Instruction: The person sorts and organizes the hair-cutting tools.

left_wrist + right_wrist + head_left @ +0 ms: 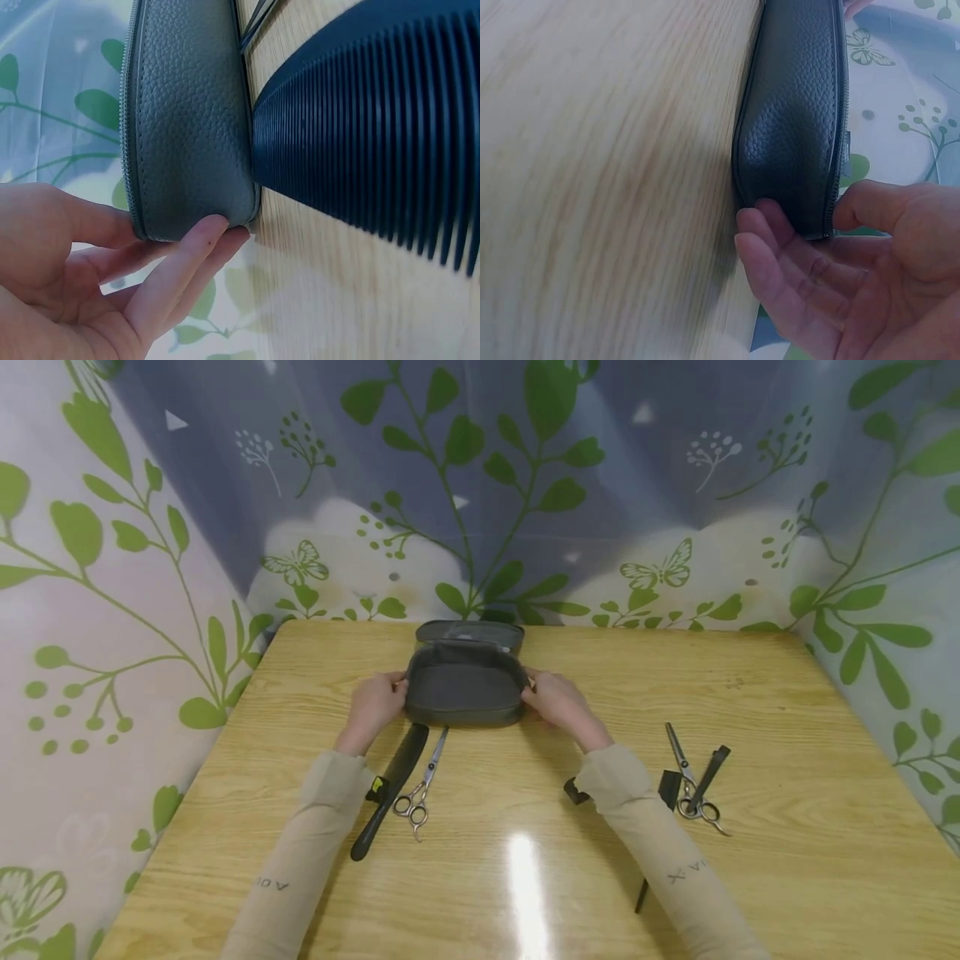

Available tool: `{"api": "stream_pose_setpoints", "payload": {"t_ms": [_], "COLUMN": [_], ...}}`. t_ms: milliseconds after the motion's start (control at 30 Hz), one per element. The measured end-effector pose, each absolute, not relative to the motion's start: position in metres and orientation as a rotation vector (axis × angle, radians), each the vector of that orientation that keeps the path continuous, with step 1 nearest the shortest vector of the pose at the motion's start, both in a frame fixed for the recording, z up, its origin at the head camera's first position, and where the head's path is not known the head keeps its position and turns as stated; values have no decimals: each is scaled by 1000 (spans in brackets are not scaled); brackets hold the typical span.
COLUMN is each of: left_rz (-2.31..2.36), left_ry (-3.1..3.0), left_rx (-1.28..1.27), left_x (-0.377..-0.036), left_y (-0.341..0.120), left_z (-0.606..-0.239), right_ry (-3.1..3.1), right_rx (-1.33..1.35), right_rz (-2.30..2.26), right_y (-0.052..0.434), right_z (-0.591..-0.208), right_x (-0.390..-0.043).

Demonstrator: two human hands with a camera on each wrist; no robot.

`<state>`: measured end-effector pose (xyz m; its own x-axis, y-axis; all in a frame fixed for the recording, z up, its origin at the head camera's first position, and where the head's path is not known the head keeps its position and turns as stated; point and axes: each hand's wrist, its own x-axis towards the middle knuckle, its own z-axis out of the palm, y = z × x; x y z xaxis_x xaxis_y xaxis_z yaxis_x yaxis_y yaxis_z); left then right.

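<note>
A dark grey leather zip case (465, 689) lies open at the middle back of the wooden table (787, 710), its lid (469, 633) folded back. My left hand (378, 702) holds the case's left corner. In the left wrist view, that hand (169, 232) has its thumb by the zip and its fingers under the case (191, 112). My right hand (555, 697) holds the right corner the same way. The right wrist view shows this hand (802, 217) with thumb and fingers on either side of the case's (799, 112) edge.
A black comb (390, 785) and silver scissors (422, 785) lie just in front of the case, beside my left forearm. The comb's teeth (382, 142) almost touch the case. A second pair of scissors (693, 777) and a black clip (711, 767) lie to the right.
</note>
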<state>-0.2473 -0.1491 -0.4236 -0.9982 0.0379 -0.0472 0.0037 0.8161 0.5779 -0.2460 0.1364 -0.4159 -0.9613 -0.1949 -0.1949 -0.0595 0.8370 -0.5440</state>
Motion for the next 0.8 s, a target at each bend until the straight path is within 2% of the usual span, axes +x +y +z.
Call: {"api": "stream_pose_setpoints", "payload": {"t_ms": [800], "left_rz": [948], "left_ry": [2954], "left_rx": [118], "left_x": [-243], "left_y": [-121], "left_z": [-427], "right_ry": [2754], "right_rx": [-183], "right_rz": [-649], "right_y": [164], "right_z": [-408], "right_x": [-243]}}
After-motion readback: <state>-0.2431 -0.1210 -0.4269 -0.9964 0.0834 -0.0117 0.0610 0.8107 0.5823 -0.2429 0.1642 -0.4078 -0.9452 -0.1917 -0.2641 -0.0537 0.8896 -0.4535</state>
